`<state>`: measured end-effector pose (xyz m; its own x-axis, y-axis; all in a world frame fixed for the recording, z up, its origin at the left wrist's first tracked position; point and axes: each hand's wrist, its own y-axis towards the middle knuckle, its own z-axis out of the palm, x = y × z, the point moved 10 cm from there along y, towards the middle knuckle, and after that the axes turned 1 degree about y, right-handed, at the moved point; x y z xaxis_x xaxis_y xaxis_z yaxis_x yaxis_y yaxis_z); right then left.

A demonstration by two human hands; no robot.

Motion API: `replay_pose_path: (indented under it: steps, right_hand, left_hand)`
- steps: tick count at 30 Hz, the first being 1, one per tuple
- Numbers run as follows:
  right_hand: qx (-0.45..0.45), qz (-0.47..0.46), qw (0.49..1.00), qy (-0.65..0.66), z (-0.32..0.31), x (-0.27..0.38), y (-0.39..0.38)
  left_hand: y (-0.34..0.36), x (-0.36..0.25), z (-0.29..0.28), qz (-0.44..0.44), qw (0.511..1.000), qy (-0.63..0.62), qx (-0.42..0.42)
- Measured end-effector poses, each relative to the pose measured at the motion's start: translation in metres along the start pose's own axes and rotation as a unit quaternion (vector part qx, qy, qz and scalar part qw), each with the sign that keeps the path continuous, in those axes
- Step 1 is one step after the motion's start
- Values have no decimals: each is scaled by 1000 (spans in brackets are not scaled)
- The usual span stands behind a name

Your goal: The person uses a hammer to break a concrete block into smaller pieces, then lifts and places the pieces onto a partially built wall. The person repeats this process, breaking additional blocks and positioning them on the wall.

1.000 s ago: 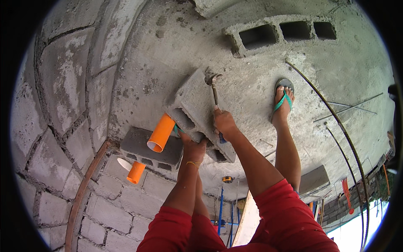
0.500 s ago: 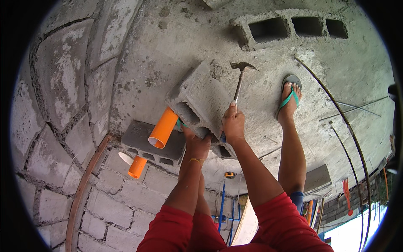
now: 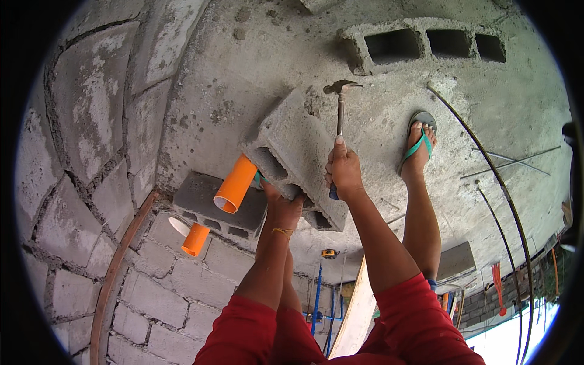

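My right hand (image 3: 345, 171) is wrapped round the handle of a claw hammer (image 3: 340, 109), whose head points away from me, above a grey hollow concrete block (image 3: 307, 140). That block lies tilted across the floor, its hollow openings toward me. At its near edge my left hand (image 3: 285, 207) grips the block, fingers partly hidden in an opening. An orange pipe (image 3: 236, 184) stands up just left of the block. Behind my left wrist lies another hollow block (image 3: 207, 198), darker grey.
A hollow block (image 3: 429, 45) lies at the far right. My sandalled foot (image 3: 420, 143) is right of the hammer. Bent steel bars (image 3: 486, 152) curve along the right. A block wall (image 3: 91, 91) rises at left; a shorter orange pipe (image 3: 196, 239) and tape measure (image 3: 329, 253) sit nearer.
The hammer and my right hand have shifted slightly left, and the hammer now points straighter away from me. My left hand stays on the block.
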<state>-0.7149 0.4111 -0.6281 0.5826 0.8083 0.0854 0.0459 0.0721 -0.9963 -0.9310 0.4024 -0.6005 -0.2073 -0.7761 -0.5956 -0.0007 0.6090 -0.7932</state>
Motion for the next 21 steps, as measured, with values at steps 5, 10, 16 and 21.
replay_pose_path:
  steps: [5,10,16,21]
  right_hand:
    - [70,88,993,-45,9,-11,-8]
    - [129,153,980,6,25,-15,-14]
    - [69,132,988,42,22,-6,-12]
    - [108,152,982,-15,26,-14,-6]
  left_hand:
    - [0,-16,3,26,999,21,4]
    - [-1,-40,9,48,998,29,5]
    - [-6,-63,18,3,998,66,20]
    - [-15,-41,11,-33,997,64,-16]
